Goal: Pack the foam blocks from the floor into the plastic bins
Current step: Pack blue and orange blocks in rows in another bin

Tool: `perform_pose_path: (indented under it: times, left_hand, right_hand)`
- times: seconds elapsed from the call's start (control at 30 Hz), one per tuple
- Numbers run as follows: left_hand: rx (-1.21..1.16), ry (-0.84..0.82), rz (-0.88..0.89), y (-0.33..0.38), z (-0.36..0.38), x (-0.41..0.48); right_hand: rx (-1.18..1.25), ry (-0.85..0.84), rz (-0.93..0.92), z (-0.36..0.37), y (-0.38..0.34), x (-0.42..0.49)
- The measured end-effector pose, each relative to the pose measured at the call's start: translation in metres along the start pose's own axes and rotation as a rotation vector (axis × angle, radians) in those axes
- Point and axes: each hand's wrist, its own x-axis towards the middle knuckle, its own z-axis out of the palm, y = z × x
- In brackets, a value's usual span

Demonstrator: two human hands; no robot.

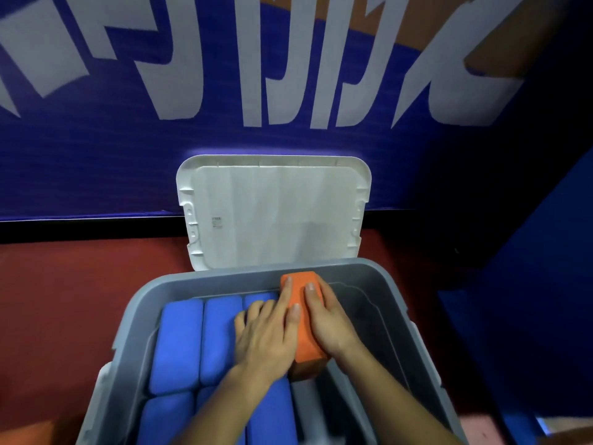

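A grey plastic bin [398,303] fills the lower middle of the head view. Several blue foam blocks [179,342] stand packed side by side in its left half. An orange foam block [303,316] stands on edge just right of the blue ones. My left hand [268,335] lies with straight fingers across a blue block and against the orange block's left face. My right hand [327,319] wraps the orange block's right side, fingers over its top. The bin's right half shows bare grey floor.
The bin's white lid [272,213] leans upright against a blue wall with large white lettering [288,133] behind the bin. Red floor [64,293] lies to the left. A blue padded surface [529,332] rises on the right.
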Motion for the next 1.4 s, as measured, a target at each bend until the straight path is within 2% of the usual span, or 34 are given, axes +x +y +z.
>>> perform_pose_path:
  times: [0.17, 0.43, 0.6, 0.67, 0.73, 0.83, 0.9, 1.0, 1.13, 1.33, 1.4]
  left_hand:
    - [-0.025, -0.035, -0.13, -0.006, 0.017, 0.008]
    - [0.201, -0.168, -0.132, -0.015, 0.044, 0.005]
    - [0.28, -0.15, -0.131, -0.014, 0.029, -0.005]
    - [0.233, -0.1, -0.118, -0.019, 0.015, -0.015]
    - [0.214, -0.052, -0.117, -0.03, -0.007, -0.025]
    - [0.192, 0.074, -0.153, -0.063, -0.043, -0.052]
    - [0.173, 0.134, -0.219, -0.089, -0.062, -0.076]
    - [0.173, 0.207, -0.371, -0.147, -0.089, -0.139]
    - [0.165, 0.225, -0.525, -0.215, -0.109, -0.217]
    - [0.09, 0.146, -0.837, -0.27, -0.1, -0.291]
    - [0.013, 0.047, -0.932, -0.276, -0.095, -0.297]
  right_hand:
    - [-0.043, -0.009, 0.019, 0.002, 0.007, 0.012]
    - [-0.141, 0.023, 0.062, 0.019, 0.043, 0.013]
    - [-0.274, 0.011, 0.092, 0.02, 0.036, 0.007]
    - [-0.459, 0.092, 0.028, 0.021, 0.031, -0.002]
    - [-0.601, 0.244, -0.112, 0.029, 0.018, -0.011]
    - [-0.5, 0.282, -0.382, 0.068, -0.014, -0.037]
    - [-0.386, 0.213, -0.476, 0.104, -0.028, -0.059]
    - [-0.273, -0.057, -0.538, 0.176, -0.044, -0.115]
    - [-0.205, -0.31, -0.53, 0.249, -0.046, -0.182]
    - [-0.305, -0.573, -0.28, 0.316, -0.016, -0.24]
    - [-0.338, -0.555, -0.256, 0.327, -0.004, -0.248]
